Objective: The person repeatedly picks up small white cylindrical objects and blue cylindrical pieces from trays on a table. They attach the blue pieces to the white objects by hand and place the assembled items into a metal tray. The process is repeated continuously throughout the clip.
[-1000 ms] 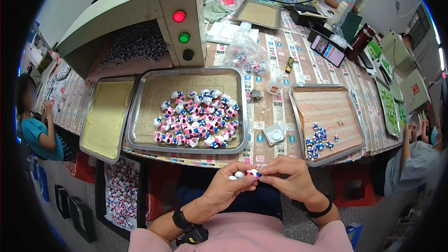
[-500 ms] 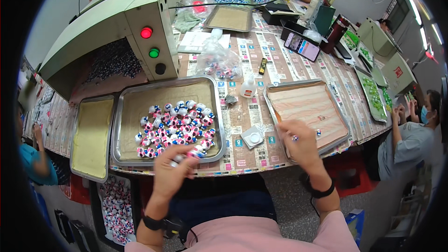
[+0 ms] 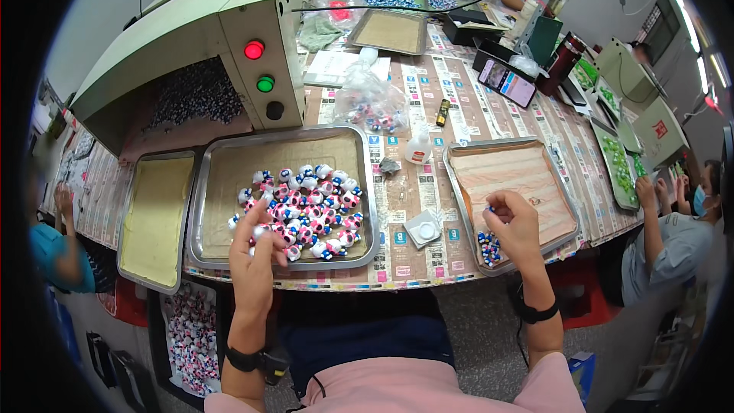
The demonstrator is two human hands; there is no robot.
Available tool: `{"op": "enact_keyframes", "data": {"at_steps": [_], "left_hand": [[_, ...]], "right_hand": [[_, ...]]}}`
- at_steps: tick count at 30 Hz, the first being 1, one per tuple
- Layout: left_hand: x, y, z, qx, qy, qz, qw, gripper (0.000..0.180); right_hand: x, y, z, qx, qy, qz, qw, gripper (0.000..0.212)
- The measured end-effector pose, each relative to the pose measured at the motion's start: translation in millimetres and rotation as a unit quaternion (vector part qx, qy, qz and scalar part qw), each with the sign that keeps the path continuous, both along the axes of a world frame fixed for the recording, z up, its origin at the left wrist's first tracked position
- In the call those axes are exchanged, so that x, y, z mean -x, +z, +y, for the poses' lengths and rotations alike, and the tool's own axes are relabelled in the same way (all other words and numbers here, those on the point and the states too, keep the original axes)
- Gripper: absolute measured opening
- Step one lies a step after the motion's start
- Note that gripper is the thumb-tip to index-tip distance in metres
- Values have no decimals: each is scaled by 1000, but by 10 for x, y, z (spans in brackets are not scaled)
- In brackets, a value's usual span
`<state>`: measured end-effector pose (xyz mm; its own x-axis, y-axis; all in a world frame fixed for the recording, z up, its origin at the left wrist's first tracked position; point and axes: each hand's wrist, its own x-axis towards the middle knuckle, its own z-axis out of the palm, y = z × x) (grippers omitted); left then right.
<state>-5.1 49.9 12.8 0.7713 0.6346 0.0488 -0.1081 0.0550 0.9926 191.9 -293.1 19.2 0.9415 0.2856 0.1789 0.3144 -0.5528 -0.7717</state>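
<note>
My left hand is over the near left part of a metal tray, its fingers apart and nothing seen in them. Right beside the fingertips lies a spread of small white, pink and blue figurines. My right hand hovers above the near left corner of a second metal tray, lined with pale pink sheet. Thumb and forefinger pinch a small blue piece, mostly hidden by the fingers. Below that hand, several little blue-and-white pieces lie in the tray's corner.
A machine with a red and a green button stands at the far left. Between the trays are a small white dish and a white bottle. A yellow-lined tray sits at left, a bin of figurines below. Co-workers sit around.
The figurine my left hand held is no longer in it; the hand has moved left and opened. My right hand has shifted slightly right, and the blue-and-white pieces beneath it now show.
</note>
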Motion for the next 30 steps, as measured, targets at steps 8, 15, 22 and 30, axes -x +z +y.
{"op": "enact_keyframes", "data": {"at_steps": [8,15,22,30], "left_hand": [[90,30,-639,389,-273,10,880,29],[123,-134,-917,476,-302,5,826,37],[145,-61,-949,507,-263,37,820,42],[160,-272,-941,546,-304,8,780,36]], "right_hand": [[397,110,267,-51,150,130,979,20],[354,92,430,-4,188,55,981,19],[355,84,601,59,178,-2,982,14],[283,13,618,136,222,-115,959,12]]}}
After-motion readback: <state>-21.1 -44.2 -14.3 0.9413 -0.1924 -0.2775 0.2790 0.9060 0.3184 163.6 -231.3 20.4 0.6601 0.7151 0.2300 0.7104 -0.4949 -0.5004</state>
